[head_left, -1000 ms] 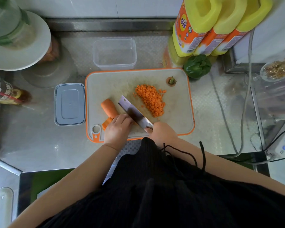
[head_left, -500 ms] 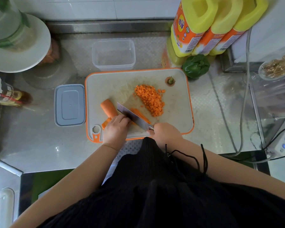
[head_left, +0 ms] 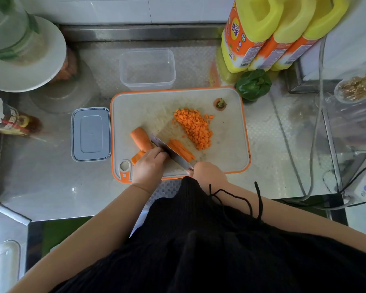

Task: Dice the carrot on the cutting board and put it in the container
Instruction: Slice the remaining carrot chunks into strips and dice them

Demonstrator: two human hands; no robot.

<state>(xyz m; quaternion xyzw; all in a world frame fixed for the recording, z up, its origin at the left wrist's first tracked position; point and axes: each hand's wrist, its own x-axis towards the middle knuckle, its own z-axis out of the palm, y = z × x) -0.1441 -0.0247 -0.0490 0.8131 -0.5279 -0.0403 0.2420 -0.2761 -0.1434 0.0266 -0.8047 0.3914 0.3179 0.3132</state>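
Observation:
An orange-rimmed white cutting board [head_left: 156,106] lies on the steel counter. A heap of diced carrot [head_left: 195,127] sits right of its middle, and the cut-off carrot top [head_left: 220,103] lies near its far right corner. My left hand [head_left: 148,166] holds down a carrot piece [head_left: 138,155] at the board's near left; a thicker carrot chunk [head_left: 140,138] lies just beyond it. My right hand [head_left: 208,172] grips the handle of a cleaver [head_left: 170,153], whose blade stands against my left fingers. Freshly cut carrot strips [head_left: 181,150] lie to the blade's right. A clear empty container [head_left: 147,68] stands behind the board.
The container's grey lid [head_left: 90,134] lies left of the board. A green pepper [head_left: 253,84] and yellow bottles [head_left: 262,32] stand at the back right, with cables [head_left: 287,144] beyond. A white plate [head_left: 51,60] and a sauce bottle [head_left: 15,123] are at the left.
The cleaver has come down and tilted upright beside my left fingers, and cut carrot strips now lie exposed to its right. My left hand stays on the carrot piece.

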